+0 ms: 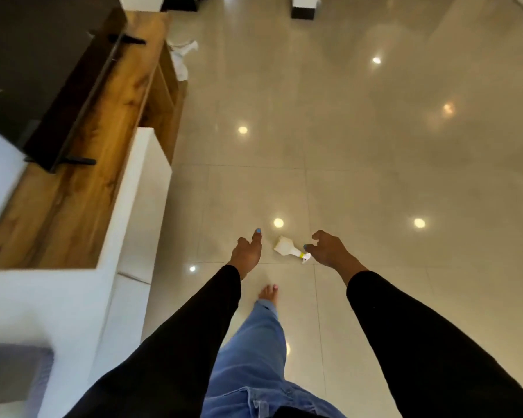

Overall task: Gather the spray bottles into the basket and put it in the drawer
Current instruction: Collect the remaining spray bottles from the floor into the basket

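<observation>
Denim-clad leg (254,357) and a bare foot (268,292) fill the bottom centre, black sleeves running forward on either side. Left hand (246,251) is out over the tiled floor (375,176), loosely curled with one finger extended, holding nothing. Right hand (329,248) has its fingers arched and spread, empty, with the fingertips just beside the trigger end of a spray bottle (287,248); whether they touch it cannot be told. That bottle lies on its side on the tile between the two hands, white body pointing away and left, a yellow collar at the neck, white spray head nearest the right hand. More white objects, possibly bottles, sit on the floor against the far end of the wooden cabinet (82,164), too blurred to name. No basket in view, and no drawer can be made out. Judged handling: small plastic bottle, rigid enough to pinch, light if empty, though the fill level is not readable. Glossy tile means it may skid or roll when nudged, so a sideways push is a risk. Best hold is probably around the narrow neck under the trigger head, or a full wrap of the body; the trigger itself could discharge if squeezed.
</observation>
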